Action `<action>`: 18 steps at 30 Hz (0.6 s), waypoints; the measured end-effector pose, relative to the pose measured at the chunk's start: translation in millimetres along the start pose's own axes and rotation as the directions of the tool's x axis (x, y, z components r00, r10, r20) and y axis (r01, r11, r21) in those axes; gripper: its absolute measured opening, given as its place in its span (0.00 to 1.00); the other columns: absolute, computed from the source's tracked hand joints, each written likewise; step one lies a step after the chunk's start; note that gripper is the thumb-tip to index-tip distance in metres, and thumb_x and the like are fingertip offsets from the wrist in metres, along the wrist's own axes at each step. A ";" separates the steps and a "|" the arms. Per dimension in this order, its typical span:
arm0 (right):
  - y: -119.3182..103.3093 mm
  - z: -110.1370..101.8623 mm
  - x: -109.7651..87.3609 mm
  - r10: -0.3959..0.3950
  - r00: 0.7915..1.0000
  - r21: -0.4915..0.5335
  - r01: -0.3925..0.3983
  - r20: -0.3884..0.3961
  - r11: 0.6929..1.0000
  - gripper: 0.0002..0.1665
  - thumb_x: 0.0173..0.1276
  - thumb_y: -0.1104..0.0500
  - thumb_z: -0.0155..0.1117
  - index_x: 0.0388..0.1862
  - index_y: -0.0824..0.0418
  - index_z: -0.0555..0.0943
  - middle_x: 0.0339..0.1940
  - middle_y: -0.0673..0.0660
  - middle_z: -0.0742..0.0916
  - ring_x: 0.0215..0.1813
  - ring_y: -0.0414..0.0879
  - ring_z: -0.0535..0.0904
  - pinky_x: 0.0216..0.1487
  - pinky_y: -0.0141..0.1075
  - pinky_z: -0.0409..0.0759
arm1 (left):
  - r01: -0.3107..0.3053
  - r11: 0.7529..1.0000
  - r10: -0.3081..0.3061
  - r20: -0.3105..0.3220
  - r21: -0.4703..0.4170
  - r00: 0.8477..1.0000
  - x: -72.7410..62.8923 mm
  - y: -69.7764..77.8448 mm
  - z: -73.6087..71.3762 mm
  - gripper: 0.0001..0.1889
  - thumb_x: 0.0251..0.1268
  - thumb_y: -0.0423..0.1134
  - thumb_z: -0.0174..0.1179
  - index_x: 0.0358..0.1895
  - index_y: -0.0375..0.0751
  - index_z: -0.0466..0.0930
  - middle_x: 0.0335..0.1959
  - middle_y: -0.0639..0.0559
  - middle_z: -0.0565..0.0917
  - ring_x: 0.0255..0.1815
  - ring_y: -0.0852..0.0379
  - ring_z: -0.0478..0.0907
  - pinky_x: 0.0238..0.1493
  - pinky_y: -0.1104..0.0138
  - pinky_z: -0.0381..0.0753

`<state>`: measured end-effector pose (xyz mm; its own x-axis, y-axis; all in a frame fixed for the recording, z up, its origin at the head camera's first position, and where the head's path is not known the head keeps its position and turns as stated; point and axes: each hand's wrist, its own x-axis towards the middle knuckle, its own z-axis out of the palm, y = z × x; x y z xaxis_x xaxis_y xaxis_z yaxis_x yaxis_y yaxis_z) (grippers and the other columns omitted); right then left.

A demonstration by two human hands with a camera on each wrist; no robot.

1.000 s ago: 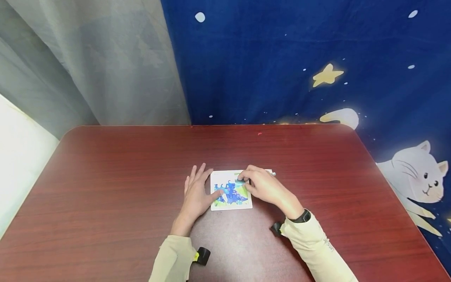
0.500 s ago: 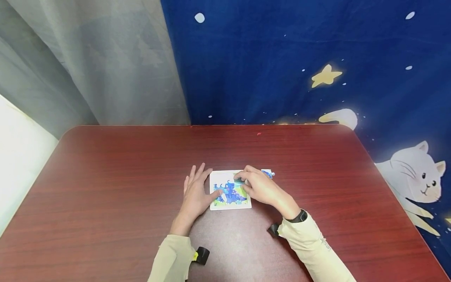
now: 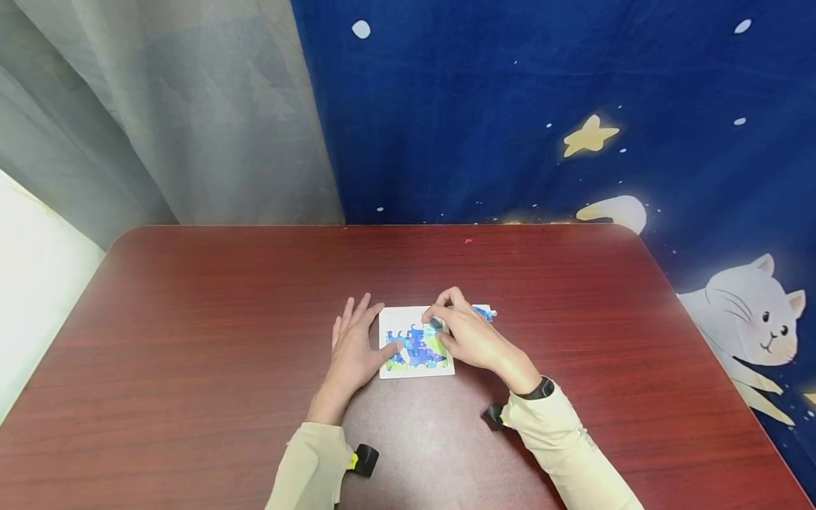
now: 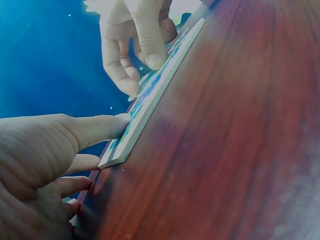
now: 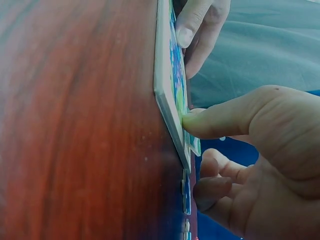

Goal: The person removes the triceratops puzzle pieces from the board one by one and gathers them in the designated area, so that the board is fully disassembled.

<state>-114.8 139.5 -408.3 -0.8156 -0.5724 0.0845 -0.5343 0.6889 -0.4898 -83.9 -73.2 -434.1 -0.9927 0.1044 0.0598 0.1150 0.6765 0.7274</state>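
A square puzzle board (image 3: 400, 316) with a white border lies on the table, its lower part filled with joined blue and green pieces. My left hand (image 3: 354, 352) rests at the board's left side, fingers spread and thumb laid over the pieces, as the left wrist view also shows. Over the upper right of the board, my right hand (image 3: 470, 331) pinches a puzzle piece (image 5: 194, 143) between thumb and fingers. That piece is tilted, close over the picture, and partly hidden by the fingers. Right of the board lies a loose blue puzzle piece (image 3: 484, 312).
The dark red wooden table (image 3: 223, 340) extends widely around the board. A small red mark (image 3: 468, 241) shows near its back edge. Behind hang a grey curtain (image 3: 242, 113) and a blue curtain (image 3: 459, 113) printed with stars and a cat.
My right hand has shifted slightly left, and its index finger has bent higher. The pinched piece has changed its tilt. More of the loose blue piece shows. My left hand stays put.
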 end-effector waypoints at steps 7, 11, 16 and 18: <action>0.8 -0.1 -0.1 -0.022 1.000 -0.053 0.021 -0.022 0.998 0.17 0.57 0.70 0.63 0.44 0.55 0.81 0.43 0.54 0.74 0.43 0.48 0.66 0.39 0.37 0.70 | 0.001 1.000 -0.001 0.000 -0.002 1.000 -0.1 0.2 -0.5 0.38 0.47 0.43 0.71 0.64 0.38 0.68 0.71 0.41 0.56 0.73 0.43 0.40 0.67 0.45 0.37; 0.5 -0.7 0.7 -0.017 0.999 -0.060 0.015 -0.034 0.998 0.16 0.56 0.69 0.66 0.44 0.57 0.79 0.43 0.55 0.75 0.45 0.49 0.66 0.41 0.38 0.71 | -0.001 1.000 0.001 -0.001 0.000 1.000 -0.3 0.5 -0.9 0.38 0.47 0.43 0.71 0.64 0.37 0.68 0.71 0.40 0.56 0.73 0.43 0.40 0.67 0.45 0.37; -0.5 -3.0 3.6 0.027 0.999 -0.042 -0.029 -0.043 0.999 0.23 0.52 0.67 0.70 0.47 0.63 0.73 0.43 0.56 0.76 0.45 0.49 0.69 0.47 0.40 0.71 | -0.002 1.000 0.002 0.000 -0.002 1.000 -0.4 0.7 -1.3 0.37 0.48 0.43 0.71 0.64 0.37 0.68 0.71 0.40 0.57 0.73 0.42 0.40 0.67 0.44 0.37; 0.0 -3.7 4.2 0.035 0.998 -0.030 -0.036 -0.043 0.999 0.24 0.52 0.67 0.70 0.48 0.64 0.73 0.42 0.56 0.76 0.43 0.48 0.71 0.45 0.39 0.72 | -0.001 1.000 0.001 0.001 -0.003 1.000 -0.5 1.0 -1.1 0.37 0.48 0.43 0.71 0.64 0.36 0.68 0.71 0.40 0.57 0.73 0.42 0.40 0.67 0.44 0.36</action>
<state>-119.1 138.7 -404.7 -0.8427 -0.5282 0.1043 -0.5105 0.7223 -0.4665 -83.4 -73.4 -432.7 -0.9925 0.1063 0.0599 0.1162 0.6745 0.7291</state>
